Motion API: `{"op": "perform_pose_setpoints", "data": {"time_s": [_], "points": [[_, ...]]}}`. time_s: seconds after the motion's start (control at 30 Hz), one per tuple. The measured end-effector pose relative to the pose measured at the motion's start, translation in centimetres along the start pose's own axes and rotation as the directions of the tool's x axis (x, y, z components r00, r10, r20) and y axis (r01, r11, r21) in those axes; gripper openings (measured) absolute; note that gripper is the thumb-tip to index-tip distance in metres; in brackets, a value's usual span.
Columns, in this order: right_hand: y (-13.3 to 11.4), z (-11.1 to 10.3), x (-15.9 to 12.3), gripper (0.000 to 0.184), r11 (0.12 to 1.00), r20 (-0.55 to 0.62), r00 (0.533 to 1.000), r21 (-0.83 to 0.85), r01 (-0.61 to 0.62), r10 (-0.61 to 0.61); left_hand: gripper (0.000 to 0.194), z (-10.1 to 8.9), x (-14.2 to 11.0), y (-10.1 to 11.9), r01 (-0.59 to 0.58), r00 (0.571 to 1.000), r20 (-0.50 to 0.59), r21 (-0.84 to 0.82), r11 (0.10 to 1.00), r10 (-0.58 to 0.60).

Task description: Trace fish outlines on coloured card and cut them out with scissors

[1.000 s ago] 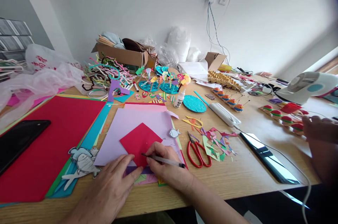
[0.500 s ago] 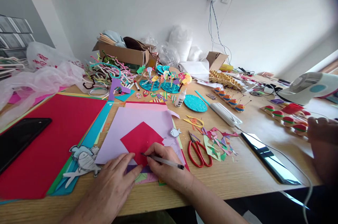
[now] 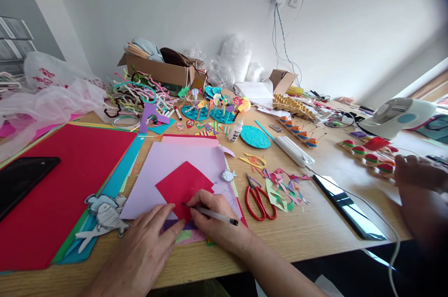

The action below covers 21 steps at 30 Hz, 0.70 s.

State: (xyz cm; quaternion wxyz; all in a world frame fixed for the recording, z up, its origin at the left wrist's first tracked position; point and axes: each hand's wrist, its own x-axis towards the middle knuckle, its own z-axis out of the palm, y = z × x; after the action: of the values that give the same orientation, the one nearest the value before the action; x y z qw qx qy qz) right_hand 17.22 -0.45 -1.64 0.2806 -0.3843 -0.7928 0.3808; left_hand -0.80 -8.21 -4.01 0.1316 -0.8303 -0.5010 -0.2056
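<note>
A red paper square (image 3: 185, 180), turned like a diamond, lies on a lilac paper sheet (image 3: 145, 173). My right hand (image 3: 215, 222) grips a pen (image 3: 219, 216) with its tip on the red square's lower part. My left hand (image 3: 149, 236) rests flat at the square's lower left edge, fingers spread, pressing it down. Just right of the square lies a small white fish cutout (image 3: 228, 175). Red-handled scissors (image 3: 259, 201) rest to the right of my right hand. Grey fish cutouts (image 3: 107, 215) sit left of my left hand.
Large coloured sheets (image 3: 87, 161) with a black phone (image 3: 26, 182) fill the left. Paper scraps (image 3: 285, 189), a glue bottle (image 3: 235, 130) and a turquoise disc (image 3: 255, 137) lie to the right. Another person's hand (image 3: 416, 175) is at far right, near a second phone (image 3: 350, 208).
The whole view has shifted slightly, so most things sit a little further left. My hands and the red square hold nearly the same positions, the pen tip still on the paper.
</note>
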Motion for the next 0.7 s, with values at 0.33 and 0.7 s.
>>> {"op": "perform_pose_setpoints", "data": {"time_s": [0.33,0.7], "points": [[-0.22,-0.33,-0.19,0.017,1.000,-0.010,1.000,-0.016,0.004,-0.004,0.052,0.03,-0.34,-0.10,0.000,0.999,0.032,0.010,1.000,-0.001],[0.21,-0.62,-0.91,0.012,0.998,0.016,1.000,0.059,-0.012,0.012,0.050,0.60,-0.76,-0.23,0.033,0.997,0.066,-0.038,0.999,-0.030]]}}
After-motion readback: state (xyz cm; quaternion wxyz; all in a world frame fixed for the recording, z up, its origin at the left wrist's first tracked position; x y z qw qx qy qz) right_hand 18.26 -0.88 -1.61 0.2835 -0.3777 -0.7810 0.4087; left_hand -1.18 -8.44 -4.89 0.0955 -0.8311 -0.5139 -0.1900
